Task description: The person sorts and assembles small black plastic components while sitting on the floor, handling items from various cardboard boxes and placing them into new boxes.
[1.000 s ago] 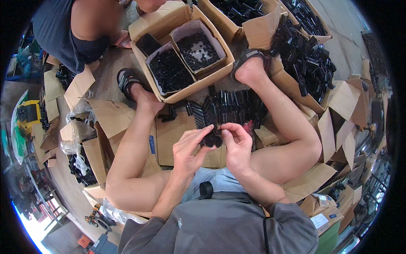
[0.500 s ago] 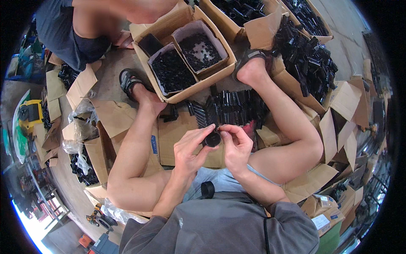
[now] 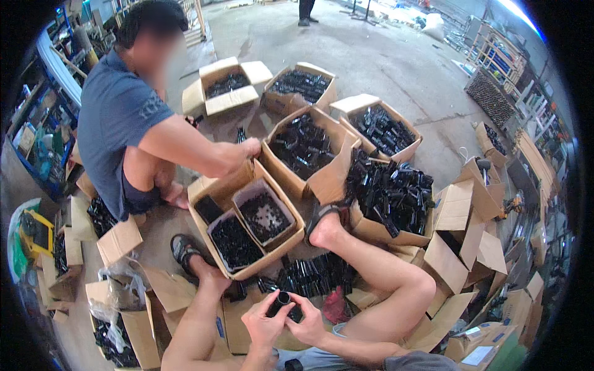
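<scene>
Between my legs, my left hand and my right hand are both closed around a black tube-shaped part. Its round open end faces up, and my fingers cover much of its body. My thumbs nearly meet across it. Just beyond my hands, several similar black parts lie in rows on flattened cardboard. Farther off stands an open carton with two lined compartments of small black pieces. A dark block-like item sits in its left corner.
My feet flank the carton. Another person squats at the left, one hand near a carton of black parts. More filled cartons stand beyond. A heaped carton lies right of my foot. Loose cardboard and plastic wrap flank me.
The view has tilted up, so my hands sit lower in the picture and the other person and far cartons show. My right fingers have moved from the tube's rim to its side.
</scene>
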The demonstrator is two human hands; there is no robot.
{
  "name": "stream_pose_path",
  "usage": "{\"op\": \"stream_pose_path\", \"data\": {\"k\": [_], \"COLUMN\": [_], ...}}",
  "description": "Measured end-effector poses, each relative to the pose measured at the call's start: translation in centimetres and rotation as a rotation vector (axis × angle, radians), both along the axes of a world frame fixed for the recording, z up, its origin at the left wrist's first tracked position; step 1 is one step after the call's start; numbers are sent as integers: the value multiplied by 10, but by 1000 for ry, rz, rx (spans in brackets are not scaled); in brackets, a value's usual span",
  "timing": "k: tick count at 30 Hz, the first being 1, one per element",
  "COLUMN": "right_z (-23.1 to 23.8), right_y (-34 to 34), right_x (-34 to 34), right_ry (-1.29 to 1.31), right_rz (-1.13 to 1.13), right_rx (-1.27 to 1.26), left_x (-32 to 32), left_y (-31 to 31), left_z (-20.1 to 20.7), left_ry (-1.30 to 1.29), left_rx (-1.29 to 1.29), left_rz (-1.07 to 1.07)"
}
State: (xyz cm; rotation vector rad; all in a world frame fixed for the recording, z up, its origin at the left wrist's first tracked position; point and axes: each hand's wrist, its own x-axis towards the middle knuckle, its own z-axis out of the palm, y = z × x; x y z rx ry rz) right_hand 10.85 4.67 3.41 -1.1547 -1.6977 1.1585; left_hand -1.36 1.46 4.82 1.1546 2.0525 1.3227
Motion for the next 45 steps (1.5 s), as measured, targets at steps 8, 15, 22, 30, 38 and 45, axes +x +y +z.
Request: {"op": "stream_pose_path", "data": {"k": [8,15,22,30,38,45], "right_z": [-41,-26,-35,-35,-127,-138], "right_y": [31,48,46,124,286,267], "right_x": [-3,-15,-23,-75,-148,-180], "right_ry": [220,-8,187,-52,-994,-1056], "right_rz": [12,168,145,226,435,406], "right_rx": [-401,-361,-610,-284,182,73], "left_x": [-8,7,11,-14,-31,-32], "left_y": [5,-10,-14,-9,-10,-16], "left_z": [-36,-55,-64,-54,-51,-68], "left_ry": [-541,-1255,-1311,-1473,-1644,-1626], "left_rx": [-20,-4,1,184,413,434], "left_rz": [-42,237,298,475,388,458]}}
